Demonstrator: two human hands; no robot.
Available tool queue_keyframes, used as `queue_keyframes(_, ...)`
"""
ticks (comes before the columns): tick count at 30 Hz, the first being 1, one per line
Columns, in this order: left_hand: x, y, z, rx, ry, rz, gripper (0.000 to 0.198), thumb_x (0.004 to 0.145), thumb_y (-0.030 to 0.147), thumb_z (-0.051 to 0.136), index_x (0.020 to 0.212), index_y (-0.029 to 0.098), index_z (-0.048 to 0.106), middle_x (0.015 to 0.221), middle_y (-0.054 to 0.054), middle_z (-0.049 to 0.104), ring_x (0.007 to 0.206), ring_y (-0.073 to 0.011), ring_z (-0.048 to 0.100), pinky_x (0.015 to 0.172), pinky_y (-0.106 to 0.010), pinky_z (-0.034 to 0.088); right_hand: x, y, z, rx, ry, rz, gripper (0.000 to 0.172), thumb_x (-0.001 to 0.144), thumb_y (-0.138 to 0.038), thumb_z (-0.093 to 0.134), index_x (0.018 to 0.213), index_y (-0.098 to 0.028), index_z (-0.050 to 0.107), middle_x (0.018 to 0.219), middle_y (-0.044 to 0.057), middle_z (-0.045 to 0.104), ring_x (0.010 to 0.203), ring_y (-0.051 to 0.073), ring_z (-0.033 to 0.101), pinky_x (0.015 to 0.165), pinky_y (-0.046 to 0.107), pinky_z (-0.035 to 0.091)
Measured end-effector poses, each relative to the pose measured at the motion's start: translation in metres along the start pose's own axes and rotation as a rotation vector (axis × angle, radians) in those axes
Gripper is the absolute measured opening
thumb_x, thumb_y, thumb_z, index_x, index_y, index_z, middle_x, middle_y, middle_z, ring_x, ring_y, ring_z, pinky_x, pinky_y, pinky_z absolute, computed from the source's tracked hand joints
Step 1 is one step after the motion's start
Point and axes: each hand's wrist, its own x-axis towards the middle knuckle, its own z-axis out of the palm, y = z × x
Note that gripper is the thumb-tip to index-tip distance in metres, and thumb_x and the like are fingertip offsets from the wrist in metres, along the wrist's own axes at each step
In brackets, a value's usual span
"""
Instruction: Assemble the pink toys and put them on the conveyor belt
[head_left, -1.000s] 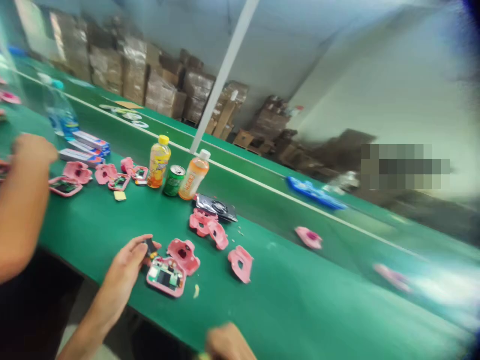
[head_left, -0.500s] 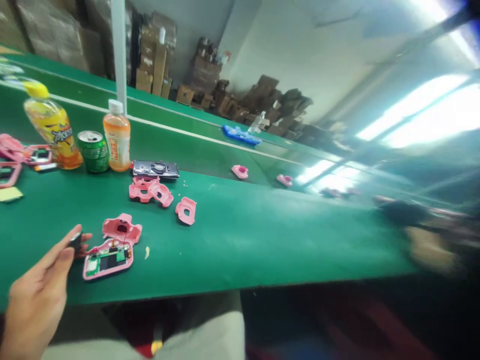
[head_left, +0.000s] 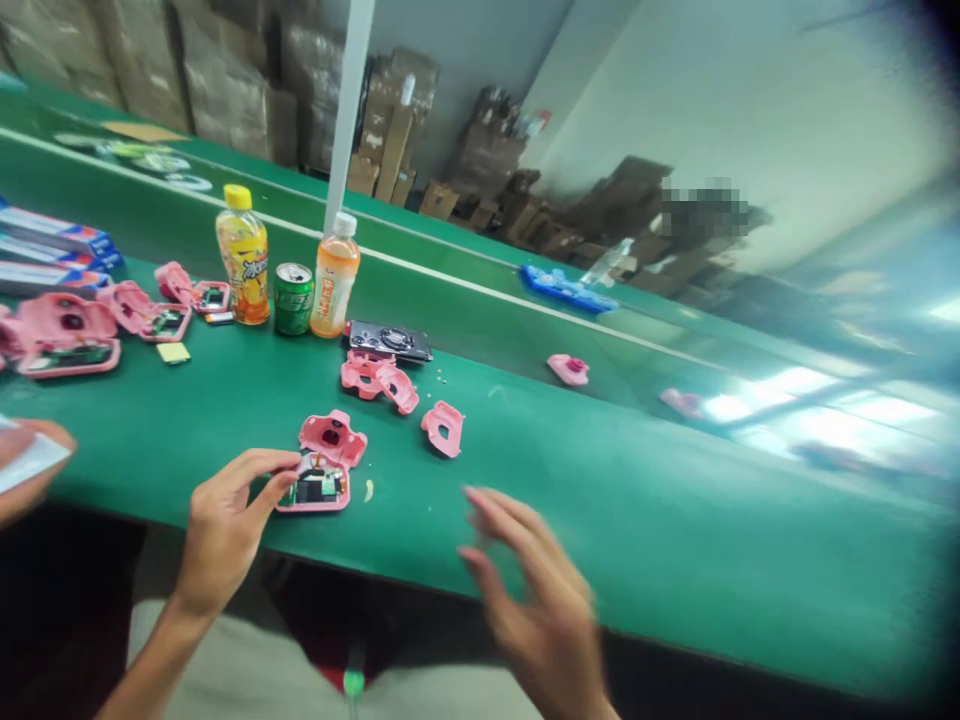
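Observation:
My left hand (head_left: pixel 229 525) is at the bench's near edge, its fingertips at a pink casing with an exposed green circuit board (head_left: pixel 315 495). A pink shell (head_left: pixel 332 438) lies against that casing's far side. My right hand (head_left: pixel 529 590) is blurred, fingers spread, over the green bench's near edge (head_left: pixel 600 590), holding nothing. Two more pink pieces (head_left: pixel 375 378) lie further off, and a single pink shell (head_left: pixel 442 428) sits to their right. Whether my left fingers hold anything is hidden.
A co-worker's hand (head_left: pixel 26 465) holds white paper at far left, near more pink casings (head_left: pixel 67 335). A yellow bottle (head_left: pixel 243 262), green can (head_left: pixel 293 298), orange bottle (head_left: pixel 334 280) and black pouch (head_left: pixel 390 341) stand beyond. A green belt runs behind them.
The view has swung back leftward. My left hand has moved onto the pink casing, and the small black part it held no longer shows. My right hand has come into view.

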Motion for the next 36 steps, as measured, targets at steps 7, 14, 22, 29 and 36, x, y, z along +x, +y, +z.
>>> queue_keyframes(7,-0.007,-0.010,0.001,0.022,-0.058,0.095,0.010,0.095,0.030,0.068,0.103,0.026,0.072,0.097,0.002,0.076,0.088,-0.0108,0.072,0.083,-0.017,0.055,0.118,-0.045,0.069,0.390,-0.561,-0.362,0.021,0.093,-0.012,0.069,0.113,-0.017,0.072,0.108,0.007,0.075,0.101,0.020,0.070,0.091,0.032,0.055)
queue_keyframes(14,-0.010,-0.012,0.006,0.144,0.017,0.202,0.013,0.093,0.024,0.070,0.105,0.025,0.066,0.108,-0.001,0.065,0.103,-0.0128,0.065,0.093,-0.021,0.051,0.116,-0.032,0.069,0.540,-0.602,-0.321,0.011,0.089,-0.014,0.075,0.099,-0.017,0.073,0.097,0.005,0.077,0.083,0.016,0.070,0.075,0.025,0.051)
queue_keyframes(22,-0.013,-0.007,0.005,0.328,-0.150,0.129,0.033,0.102,0.023,0.053,0.135,0.026,0.058,0.130,-0.005,0.066,0.124,-0.0180,0.059,0.108,-0.030,0.047,0.098,-0.019,0.086,0.734,-0.262,-0.198,0.008,0.092,-0.014,0.071,0.095,-0.021,0.074,0.098,0.004,0.079,0.094,0.018,0.073,0.088,0.030,0.057)
queue_keyframes(29,-0.012,-0.007,0.016,0.442,-0.085,0.232,0.013,0.097,0.012,0.059,0.105,0.020,0.065,0.106,-0.004,0.071,0.099,-0.0157,0.069,0.093,-0.026,0.054,0.078,-0.009,0.081,0.685,-0.211,-0.153,0.013,0.092,-0.010,0.068,0.098,-0.020,0.073,0.099,0.004,0.077,0.092,0.016,0.073,0.084,0.029,0.060)
queue_keyframes(36,-0.012,-0.006,0.020,0.490,-0.083,0.271,0.018,0.096,0.005,0.057,0.106,0.018,0.064,0.106,-0.005,0.071,0.100,-0.0144,0.068,0.098,-0.025,0.051,0.070,-0.004,0.084,0.600,-0.264,-0.213,0.012,0.096,-0.010,0.063,0.102,-0.018,0.070,0.104,0.006,0.073,0.095,0.016,0.070,0.085,0.028,0.060)
